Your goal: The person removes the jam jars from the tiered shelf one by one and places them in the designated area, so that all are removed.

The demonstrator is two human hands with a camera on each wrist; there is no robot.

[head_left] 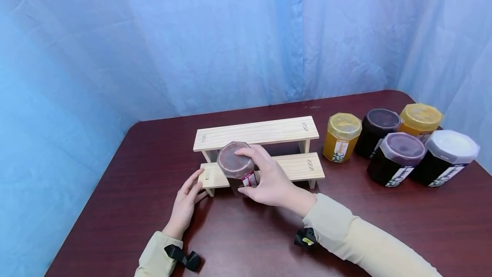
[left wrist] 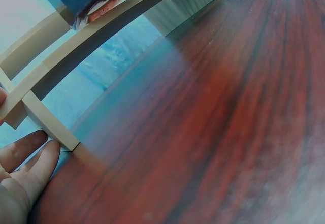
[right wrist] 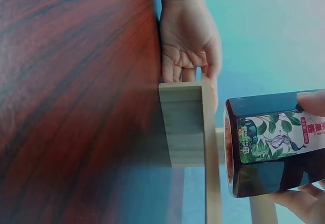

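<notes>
My right hand (head_left: 272, 181) grips a dark jar (right wrist: 254, 179) with a clear, faceted lid (head_left: 233, 163) and a leaf-patterned label. The jar is over the front of a two-tier wooden rack (head_left: 253, 134), near the left part of its lower step; in the right wrist view a gap shows between jar and board. At that step's left end, my left hand (head_left: 183, 206) touches the rack with extended fingers. Its fingertips (left wrist: 46, 155) lie against the short leg in the left wrist view, while another finger reaches the board's edge.
Right of the rack are jars: a yellow one (head_left: 342, 138), a second yellow one (head_left: 420, 116) farther back, and dark ones (head_left: 396, 161) with purple or white lids. The dark red table (head_left: 161, 157) ends at a light blue curtain (head_left: 215, 42) behind.
</notes>
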